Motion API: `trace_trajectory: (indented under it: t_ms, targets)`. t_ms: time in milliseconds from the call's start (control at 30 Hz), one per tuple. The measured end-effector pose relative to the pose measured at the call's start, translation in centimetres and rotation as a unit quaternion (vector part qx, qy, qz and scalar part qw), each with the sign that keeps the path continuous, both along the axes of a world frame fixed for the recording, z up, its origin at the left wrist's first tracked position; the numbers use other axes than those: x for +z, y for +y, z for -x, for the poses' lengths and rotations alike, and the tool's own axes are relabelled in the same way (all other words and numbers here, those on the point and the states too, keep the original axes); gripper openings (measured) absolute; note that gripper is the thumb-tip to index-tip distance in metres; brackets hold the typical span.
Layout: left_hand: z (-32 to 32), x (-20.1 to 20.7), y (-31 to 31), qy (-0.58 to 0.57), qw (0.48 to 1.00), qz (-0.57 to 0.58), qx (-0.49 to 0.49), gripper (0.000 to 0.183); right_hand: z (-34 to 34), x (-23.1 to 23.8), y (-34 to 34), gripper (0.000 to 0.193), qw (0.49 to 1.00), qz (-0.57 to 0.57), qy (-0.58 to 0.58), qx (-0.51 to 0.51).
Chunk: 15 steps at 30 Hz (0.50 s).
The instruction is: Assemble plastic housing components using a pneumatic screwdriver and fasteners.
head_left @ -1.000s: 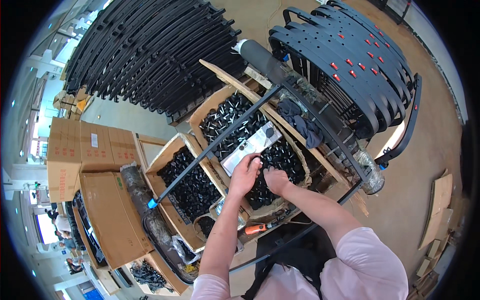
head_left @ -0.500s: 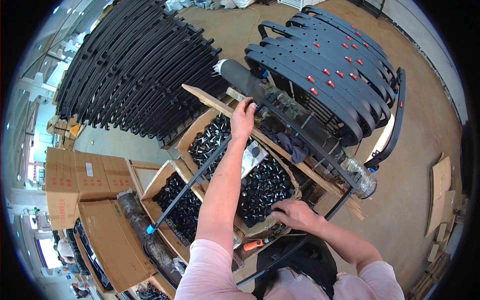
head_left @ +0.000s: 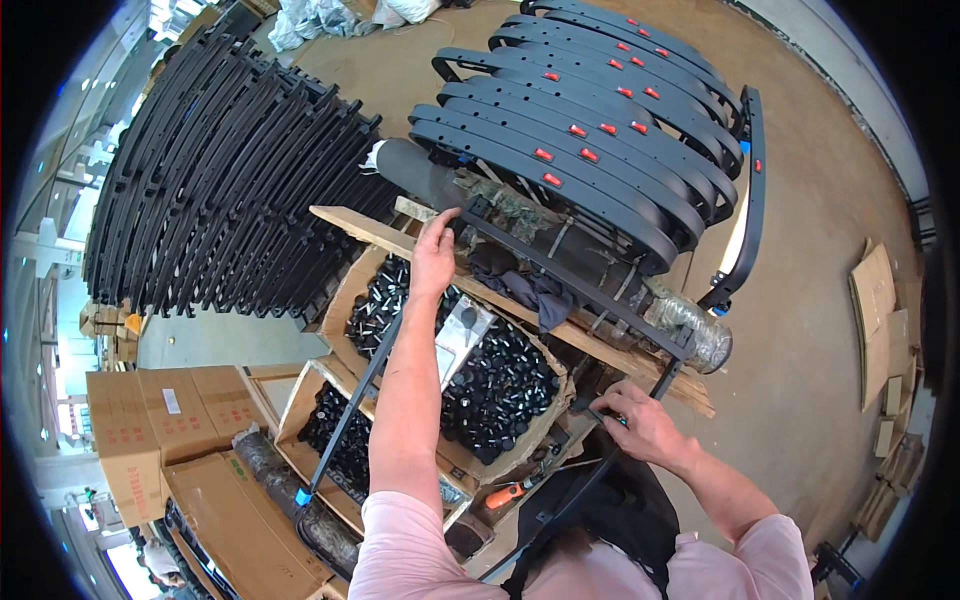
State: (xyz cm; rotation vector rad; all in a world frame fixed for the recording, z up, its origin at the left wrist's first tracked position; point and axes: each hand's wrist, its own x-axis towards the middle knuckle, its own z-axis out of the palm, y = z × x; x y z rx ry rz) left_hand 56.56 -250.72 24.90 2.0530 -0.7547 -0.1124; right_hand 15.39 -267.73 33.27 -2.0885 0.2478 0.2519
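A black metal frame [head_left: 570, 272] of narrow bars lies across the cardboard boxes and a wrapped roller. My left hand [head_left: 434, 262] is closed round its far left corner, that forearm crossing the boxes. Near the frame's right side bar, my right hand [head_left: 645, 428] pinches a small dark part [head_left: 612, 418], mostly covered by the fingers. An open carton [head_left: 565, 395] below my left hand is full of black round-headed pieces with shiny metal stems [head_left: 500, 385]. On these pieces rests a clear plastic bag [head_left: 462, 335]. A second carton [head_left: 292, 425] at the left holds similar pieces.
An orange-handled tool [head_left: 508, 493] lies near my body. Curved black frames [head_left: 590, 110] with red tabs stand at the back right, and stacked black frames [head_left: 230, 180] at the back left. Closed cartons [head_left: 180, 420] stand left. A wooden plank [head_left: 365, 228] runs under the frame.
My right hand has moved from the carton's near edge rightward to the frame's side bar, with a small dark part between its fingers. My left hand stays at the corner; the whole view has shifted.
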Motion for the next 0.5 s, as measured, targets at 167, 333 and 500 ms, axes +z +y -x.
trace_trajectory:
  t_ms: [167,333,500]
  targets:
    - [-0.5,-0.7,-0.4,-0.037,0.998,-0.019,0.039,0.032,0.6,0.5,-1.6,0.029,0.998,0.015,0.021,-0.049]
    - [-0.5,-1.6,-0.7,-0.044,0.996,0.059,0.050,0.037,1.8,1.0,-4.3,0.033,0.983,0.107,0.009,-0.150]
    - [-0.7,-1.7,-0.2,0.132,0.986,0.093,0.044,0.030,3.2,1.1,-6.8,0.033,0.958,0.169,0.039,-0.230]
